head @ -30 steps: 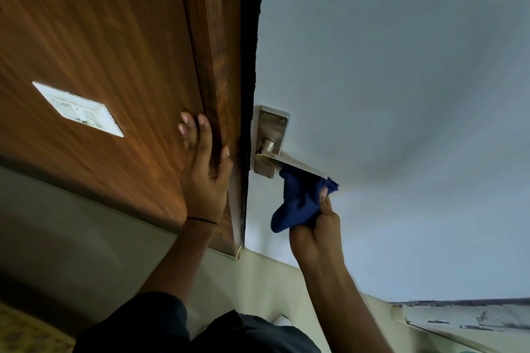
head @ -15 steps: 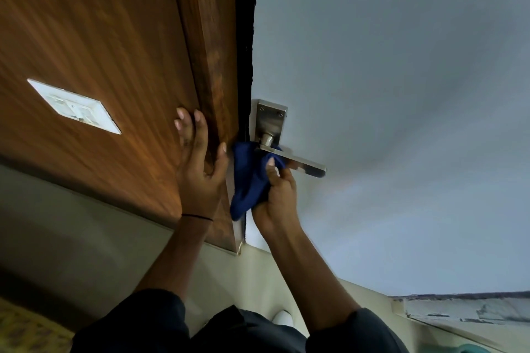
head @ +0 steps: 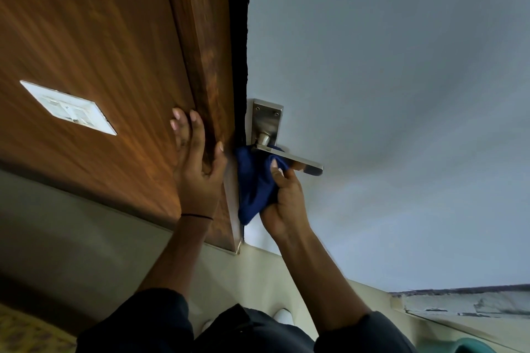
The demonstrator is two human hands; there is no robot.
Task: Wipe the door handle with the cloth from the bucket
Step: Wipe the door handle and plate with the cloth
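A silver lever door handle [head: 298, 162] on its metal backplate [head: 265, 120] sits at the edge of a pale grey door [head: 387, 94]. My right hand [head: 284, 203] grips a dark blue cloth [head: 255, 189] bunched against the underside of the lever near its pivot. The lever's free end sticks out to the right of the cloth. My left hand [head: 196, 169] lies flat with fingers spread on the brown wooden frame [head: 200, 51] just left of the handle, holding nothing.
A white switch plate [head: 67, 106] is set in the wooden panel at left. The beige floor [head: 86, 238] runs below. A teal rim, perhaps the bucket [head: 473, 347], shows at the bottom right corner. A worn grey ledge [head: 464, 304] lies at right.
My right hand slid the cloth from the lever's free end leftward to the pivot, then stayed there with only a small shift. My left hand has kept its place on the frame.
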